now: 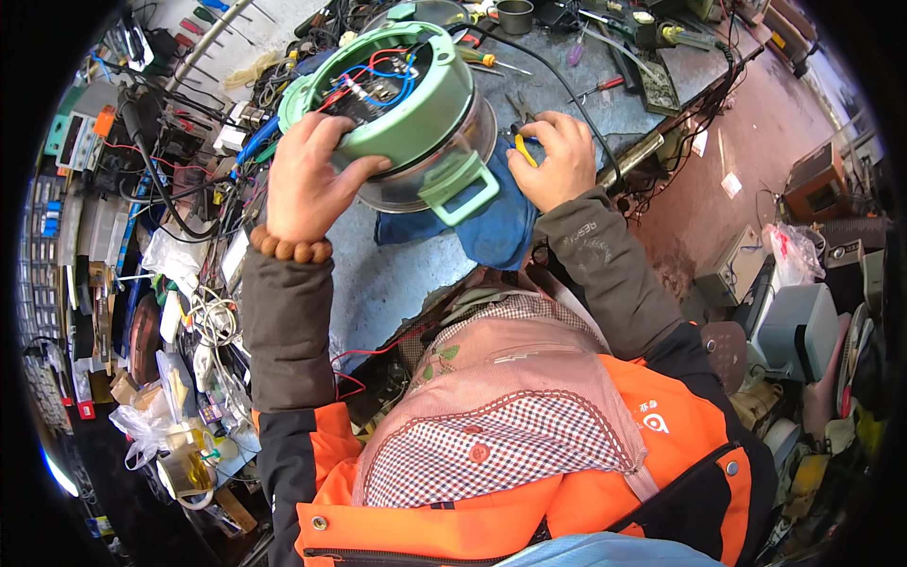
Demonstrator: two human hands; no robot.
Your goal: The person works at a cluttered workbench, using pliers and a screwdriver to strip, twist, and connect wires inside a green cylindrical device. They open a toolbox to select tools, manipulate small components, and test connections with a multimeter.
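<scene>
A round, pale green appliance (406, 132) is tilted on the bench, its open top showing red and blue wires (383, 80) inside. Below the green ring is a clear, bowl-like part (480, 132), and a green loop handle (470, 196) sticks out toward me. My left hand (307, 175) grips the green rim, thumb across its outer side. To the right of the appliance, my right hand (559, 163) is closed round pliers with yellow handles (525, 149); their dark jaws point away from me. Under the appliance lies a blue cloth (499, 231).
A black cable (557, 76) arcs over the bench (378, 302) behind my right hand. Screwdrivers (484, 59), a red-handled tool (609, 83) and a metal cup (515, 15) lie farther back. Tangled cables and parts crowd the left. Old appliances (798, 326) are piled at the right.
</scene>
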